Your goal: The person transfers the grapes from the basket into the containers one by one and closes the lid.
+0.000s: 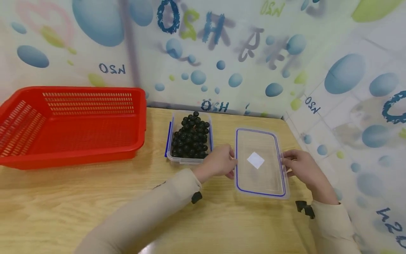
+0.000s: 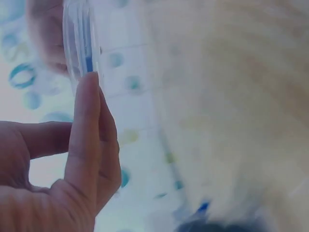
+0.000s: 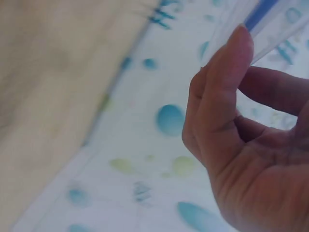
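A clear plastic lid with a blue seal line and a white square label is held between both hands. My left hand pinches its left edge; my right hand pinches the right edge. In the left wrist view the lid appears edge-on, between the left fingers and thumb. A corner of the lid shows at the right fingertips in the right wrist view. Left of the lid, a clear container with a blue side clip holds a heap of dark grapes.
A large red plastic basket stands at the left of the wooden table. A patterned wall covering rises behind the table's back edge, and another wall runs close along the right side, near the right hand.
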{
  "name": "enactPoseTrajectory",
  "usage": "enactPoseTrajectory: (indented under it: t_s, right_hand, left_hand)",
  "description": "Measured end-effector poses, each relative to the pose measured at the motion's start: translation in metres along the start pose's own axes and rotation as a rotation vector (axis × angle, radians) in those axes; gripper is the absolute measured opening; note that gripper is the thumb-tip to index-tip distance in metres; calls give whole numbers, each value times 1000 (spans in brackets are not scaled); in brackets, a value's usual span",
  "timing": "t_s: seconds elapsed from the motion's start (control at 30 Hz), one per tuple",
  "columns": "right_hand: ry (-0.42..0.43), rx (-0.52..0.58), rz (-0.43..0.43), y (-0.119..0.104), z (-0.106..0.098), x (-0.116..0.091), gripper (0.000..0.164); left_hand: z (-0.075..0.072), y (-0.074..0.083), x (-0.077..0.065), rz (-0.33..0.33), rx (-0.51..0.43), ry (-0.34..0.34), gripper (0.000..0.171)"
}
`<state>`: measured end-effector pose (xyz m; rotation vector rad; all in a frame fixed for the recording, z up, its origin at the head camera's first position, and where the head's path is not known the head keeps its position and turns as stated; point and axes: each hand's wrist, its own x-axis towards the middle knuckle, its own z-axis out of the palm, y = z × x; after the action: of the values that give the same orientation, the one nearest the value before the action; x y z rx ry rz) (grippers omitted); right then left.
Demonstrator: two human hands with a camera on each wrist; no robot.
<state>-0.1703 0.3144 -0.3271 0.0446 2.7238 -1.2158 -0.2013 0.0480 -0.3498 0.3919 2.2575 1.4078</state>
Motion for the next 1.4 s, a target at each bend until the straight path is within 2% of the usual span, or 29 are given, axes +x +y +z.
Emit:
enactPoseTrajectory:
  t_s: [0.1, 0.2, 0.27, 0.4, 0.47, 0.53, 0.6, 0.67, 0.73, 0.8, 0.9, 1.03, 1.1, 1.17, 1.23, 1.3, 1.4]
  right_hand:
    - [24, 40, -43, -22, -1, 6, 38]
    - [19, 140, -93, -49, 11, 24, 37]
    - [1, 200, -113, -67, 24, 40, 34]
    - [-57, 270, -116, -97, 56, 76, 30]
    - [-99, 278, -97, -108, 72, 93, 29]
    - [-136, 281, -68, -114, 86, 107, 29]
    - [-156, 274, -47, -116, 96, 115, 28]
    - [-145, 257, -39, -117, 101, 119, 28]
    - [-100, 247, -50, -119, 101, 116, 27]
    - [-26, 254, -95, -124, 99, 111, 25]
    - [113, 331, -212, -135, 92, 99, 22]
    - [276, 515, -456, -146, 89, 84, 15]
    - [330, 572, -572, -147, 91, 78, 12]
    - [368, 609, -664, -144, 95, 73, 12]
    - [373, 657, -700, -138, 99, 69, 15]
    - [370, 701, -681, -131, 103, 66, 18]
    - [321, 745, -558, -120, 112, 67, 17]
  left_hand:
    - [-29, 11, -10, 1, -78, 22, 19]
    - [-71, 14, -20, -16, -135, 33, 19]
    - [-99, 12, -27, -39, -118, 49, 21]
    - [-144, -4, -33, -91, -46, 115, 29]
    - [-160, -15, -35, -134, -6, 151, 31]
    - [-170, -28, -33, -172, 7, 172, 31]
    - [-175, -38, -32, -199, 23, 178, 31]
    - [-177, -43, -32, -202, 77, 186, 30]
    - [-179, -42, -34, -172, 135, 220, 29]
    - [-182, -35, -38, -120, 182, 274, 26]
    - [-188, -20, -47, 17, 207, 391, 19]
    - [-188, -4, -59, 263, 292, 544, 12]
    - [-185, -2, -64, 368, 326, 597, 12]
    - [-181, -6, -66, 442, 307, 624, 13]
    - [-177, -13, -68, 466, 212, 604, 17]
    - [-171, -21, -68, 444, 113, 575, 24]
    - [-161, -32, -64, 348, 8, 539, 34]
